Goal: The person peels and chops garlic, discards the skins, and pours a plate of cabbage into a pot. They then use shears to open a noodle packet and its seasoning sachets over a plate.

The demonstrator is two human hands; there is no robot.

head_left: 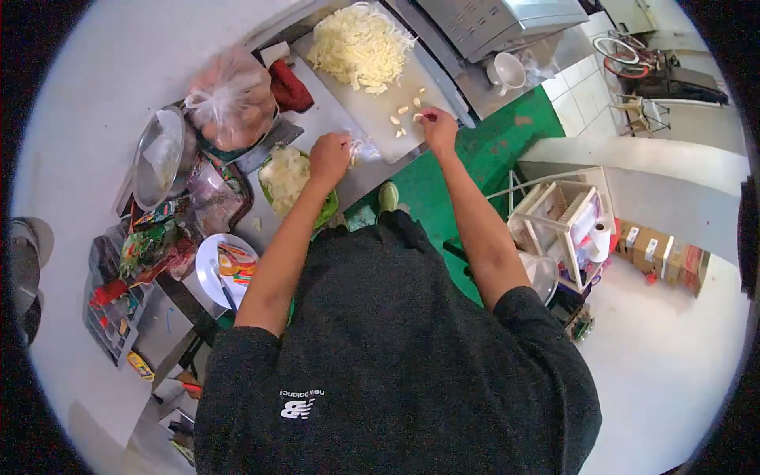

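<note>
shirt [396,356] | white "new balance" wordmark with NB logo, seen upside down

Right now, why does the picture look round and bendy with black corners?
Head view: a very wide lens curves the straight edges of the cutting board and floor tiles; the corners fall outside its circle, so they go black; light is bright and even.

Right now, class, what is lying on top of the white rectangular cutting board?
On the white rectangular cutting board lie a heap of pale shredded vegetable and small peeled garlic cloves. The right hand covers part of the board, hiding anything beneath it.
</note>
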